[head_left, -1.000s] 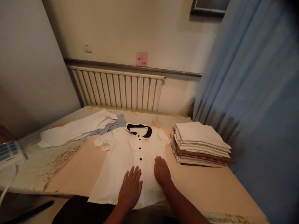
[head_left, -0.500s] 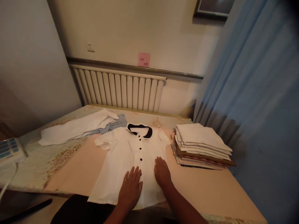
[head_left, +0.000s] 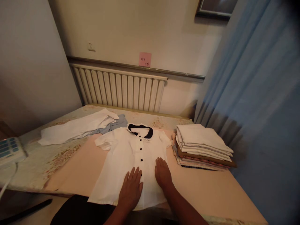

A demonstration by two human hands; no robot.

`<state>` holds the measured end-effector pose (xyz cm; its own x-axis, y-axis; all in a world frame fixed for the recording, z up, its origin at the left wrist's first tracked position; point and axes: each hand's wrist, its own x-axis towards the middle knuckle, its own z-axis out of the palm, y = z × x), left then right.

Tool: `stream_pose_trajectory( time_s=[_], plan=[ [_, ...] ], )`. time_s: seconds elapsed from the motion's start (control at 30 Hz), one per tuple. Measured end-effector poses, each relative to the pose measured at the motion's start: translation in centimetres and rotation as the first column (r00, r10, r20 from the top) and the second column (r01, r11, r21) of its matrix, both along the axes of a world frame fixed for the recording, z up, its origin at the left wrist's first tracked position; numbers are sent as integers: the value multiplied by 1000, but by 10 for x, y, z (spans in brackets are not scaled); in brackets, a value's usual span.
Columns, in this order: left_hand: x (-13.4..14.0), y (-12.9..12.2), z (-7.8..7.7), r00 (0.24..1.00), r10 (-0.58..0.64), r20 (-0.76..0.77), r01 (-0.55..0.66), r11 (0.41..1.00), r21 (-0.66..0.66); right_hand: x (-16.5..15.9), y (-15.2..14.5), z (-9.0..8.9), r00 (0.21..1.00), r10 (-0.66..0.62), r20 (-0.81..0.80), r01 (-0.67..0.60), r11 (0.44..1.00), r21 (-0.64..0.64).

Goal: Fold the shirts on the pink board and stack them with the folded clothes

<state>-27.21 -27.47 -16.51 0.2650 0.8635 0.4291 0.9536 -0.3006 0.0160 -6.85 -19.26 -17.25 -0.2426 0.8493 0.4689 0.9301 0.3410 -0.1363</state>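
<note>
A white short-sleeved shirt (head_left: 124, 156) with a dark collar and dark front buttons lies face up, spread out on a pink cloth (head_left: 77, 168). Its hem reaches the near edge of the table. My left hand (head_left: 131, 189) rests flat on the lower front, beside the button line, fingers stretched out. On the other side of the buttons, my right hand (head_left: 162, 173) lies flat on the shirt with its fingers extended. Neither hand grips the fabric.
To the right stands a stack of folded clothes (head_left: 203, 140), close to a blue curtain (head_left: 257, 109). White clothing (head_left: 77, 128) lies over a grey-blue garment (head_left: 116, 125) at the back left. A white device with blue keys (head_left: 10, 150) sits at the left edge. Behind the table is a radiator (head_left: 122, 89).
</note>
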Motion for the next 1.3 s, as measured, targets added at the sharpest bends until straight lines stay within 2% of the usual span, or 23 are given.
stream_pose_trajectory(
  time_s=[0.6, 1.3],
  plan=[
    [1, 0, 1, 1000, -4, 9, 4, 1000, 2, 2, 2, -6, 1000, 26, -12, -26, 999, 48],
    [1, -1, 2, 1000, 7, 26, -6, 1000, -26, 1, 2, -6, 1000, 2, -5, -2, 1000, 28]
  ],
)
